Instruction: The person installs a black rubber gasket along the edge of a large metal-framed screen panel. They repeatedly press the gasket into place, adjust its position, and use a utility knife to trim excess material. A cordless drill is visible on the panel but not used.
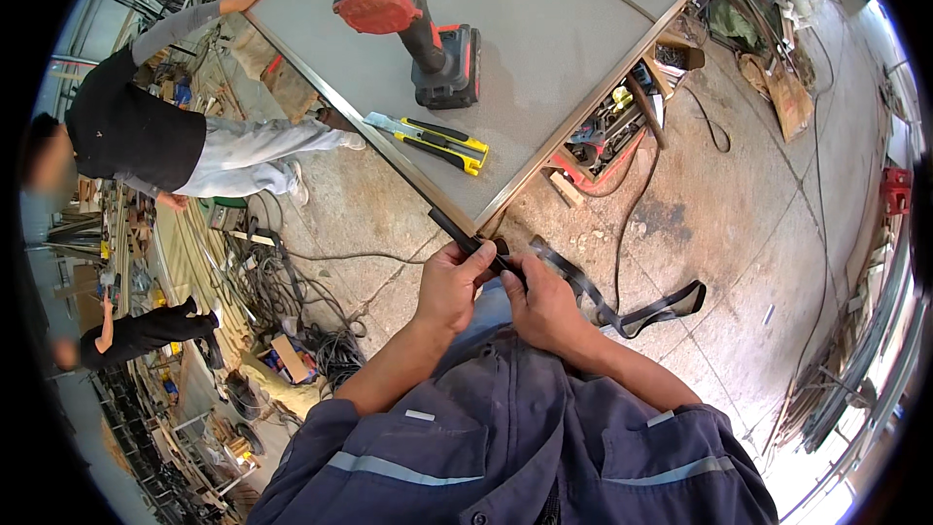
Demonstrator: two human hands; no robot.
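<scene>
A long black flexible strip, likely rubber, runs through both my hands just in front of the near corner of a grey metal-framed panel. My left hand pinches it between thumb and fingers, and a short end sticks out up and left along the panel edge. Close beside it, my right hand grips the strip too, with the thumb on top. The rest hangs in a loop to the right. On the panel lie two yellow-and-black utility knives, and a red-and-black cordless power tool stands on its battery.
Below the panel's right edge sits a red toolbox full of hand tools. Cables tangle on the floor at left. One person touches the panel's far left edge; another person is further off. Long metal profiles lie at right.
</scene>
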